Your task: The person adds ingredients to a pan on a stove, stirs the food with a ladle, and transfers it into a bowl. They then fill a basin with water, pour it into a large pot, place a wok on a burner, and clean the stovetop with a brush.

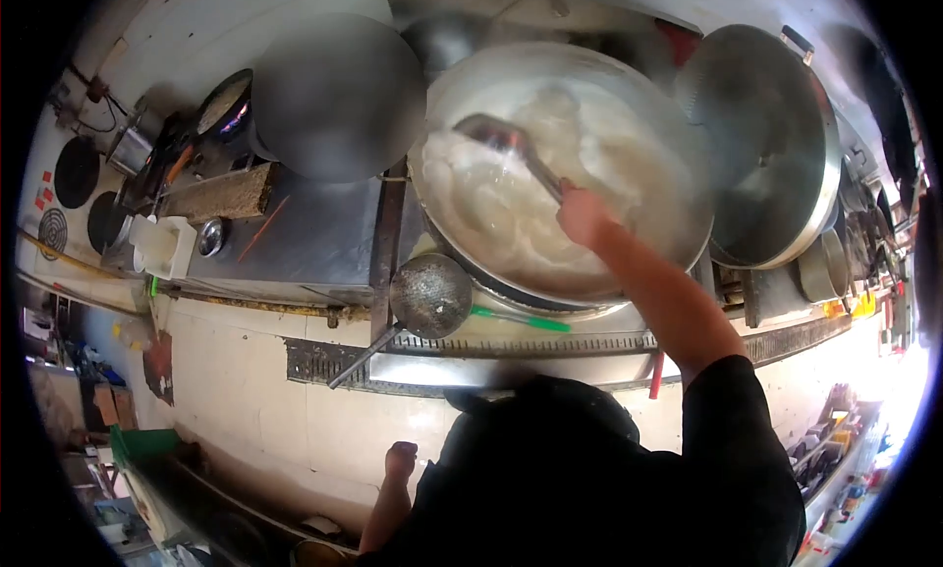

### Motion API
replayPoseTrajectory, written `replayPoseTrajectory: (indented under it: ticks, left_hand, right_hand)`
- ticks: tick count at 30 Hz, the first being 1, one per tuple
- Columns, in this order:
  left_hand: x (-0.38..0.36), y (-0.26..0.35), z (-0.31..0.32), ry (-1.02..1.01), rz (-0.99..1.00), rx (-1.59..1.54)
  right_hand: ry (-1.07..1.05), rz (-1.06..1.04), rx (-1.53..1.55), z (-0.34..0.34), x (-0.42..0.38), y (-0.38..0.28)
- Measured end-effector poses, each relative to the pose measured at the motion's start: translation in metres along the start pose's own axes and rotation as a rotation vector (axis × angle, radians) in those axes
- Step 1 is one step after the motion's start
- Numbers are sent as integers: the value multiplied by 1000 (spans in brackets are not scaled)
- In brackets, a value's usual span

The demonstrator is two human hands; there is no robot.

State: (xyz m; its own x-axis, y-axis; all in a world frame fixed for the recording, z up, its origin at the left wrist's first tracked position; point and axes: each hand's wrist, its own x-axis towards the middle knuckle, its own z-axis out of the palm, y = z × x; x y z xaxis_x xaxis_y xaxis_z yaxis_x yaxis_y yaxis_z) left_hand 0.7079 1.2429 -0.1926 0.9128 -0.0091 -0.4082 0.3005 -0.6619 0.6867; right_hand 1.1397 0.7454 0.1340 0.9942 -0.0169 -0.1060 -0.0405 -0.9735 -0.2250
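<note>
Ladle (494,132), one, gripped by fingers of right hand (586,216), over one pot (665,120), left hand (400,461), fingers curled closed

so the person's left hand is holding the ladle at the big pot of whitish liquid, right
Wrong hand: the head view shows the person's right hand holding the ladle at the big pot of whitish liquid.

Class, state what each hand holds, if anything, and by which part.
The right hand holds the ladle by its handle; nothing shows in the left hand, though it is too small to be sure.
</note>
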Motion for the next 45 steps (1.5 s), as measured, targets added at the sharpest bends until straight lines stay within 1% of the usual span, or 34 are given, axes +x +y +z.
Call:
replayPoseTrajectory:
  ticks: [2,3,4,6,7,8,9,10,11,12,13,15,17,19,21,23,24,25,26,27,28,29,31,33,34,35,36,37,38,39,41,43,44,45]
  left_hand:
    - [-5,28,2,91,-62,-98]
    - [-7,66,-14,-51,-240,-48]
    - [-6,66,-15,-49,-238,-51]
    - [-5,64,-19,-251,236,732]
    - [-7,62,-18,-307,231,774]
    - [-11,55,-15,-303,229,773]
    - [-19,40,-9,-166,131,474]
    - [-23,34,-8,-31,35,174]
    - [-23,27,-8,-29,37,174]
    - [-23,27,-10,-54,-25,91]
    - [-24,28,-12,-79,-88,9]
    - [-24,34,-17,-76,-92,26]
    - [-22,48,-24,-78,-91,47]
    - [-20,64,-24,34,-508,-441]
    - [-12,63,-24,43,-420,-426]
    - [-5,32,-9,46,-333,-413]
    - [1,7,2,33,-122,-232]
    - [4,11,2,22,90,-52]
    - [5,14,1,21,93,-53]
    - [4,46,-11,-83,179,288]
    - [4,74,-22,-186,262,630]
    - [4,71,-20,-185,264,630]
    - [2,47,-9,-57,376,536]
    - [-2,54,-16,-111,318,589]
    - [-3,44,-14,-164,259,644]
    - [-3,34,-11,-166,260,644]
    - [-4,-3,3,-77,122,275]
    - [-4,-21,11,12,-18,-94]
    - [-5,-16,7,11,-17,-93]
    - [-6,-3,-3,-6,65,26]
    - [-7,22,-13,-25,148,146]
    - [-6,37,-12,-21,-385,-319]
    - [-3,43,-15,-23,-381,-318]
    - [0,40,-18,-57,-62,59]
  right_hand:
    - [18,7,84,-29,-1,-3]
    - [19,5,82,-45,-8,-1]
    - [-9,-59,68,-61,-18,3]
    - [-36,-128,49,-81,-32,14]
    - [-114,-168,-14,-85,-39,20]
    - [-193,-206,-77,-87,-44,25]
    - [-191,-208,-78,-85,-46,31]
    - [-298,-214,-83,-79,-47,38]
    - [-405,-220,-88,-71,-46,42]
    - [-403,-220,-88,-59,-42,45]
    - [-361,-212,-94,-43,-37,46]
    - [-316,-202,-95,-21,-32,42]
    - [-40,-59,-11,-6,-30,19]
    - [9,-20,-7,-1,-30,5]
    - [58,15,-7,-6,-33,5]
    - [5,-129,203,-26,-46,9]
    - [8,-122,200,-30,-50,16]
    - [-119,-153,198,-35,-54,24]
    - [-247,-185,197,-39,-57,32]
    - [-245,-184,196,-46,-63,38]
    - [-362,-149,172,-54,-70,45]
    - [-480,-115,146,-59,-77,55]
    - [-360,-244,-44,-42,-83,100]
    - [-431,-147,-83,-65,-91,116]
    - [-431,-144,-84,-76,-96,117]
    - [-370,-55,-195,-86,-102,117]
    - [-308,34,-307,-93,-106,117]
    - [-308,36,-307,-96,-109,116]
    - [-229,77,-366,-98,-113,115]
    - [-149,119,-425,-98,-115,114]
    - [-139,170,-380,-98,-117,119]
    - [-128,224,-336,-103,-122,117]
    - [-184,131,-245,-109,-128,115]
    - [-239,39,-153,-113,-132,113]
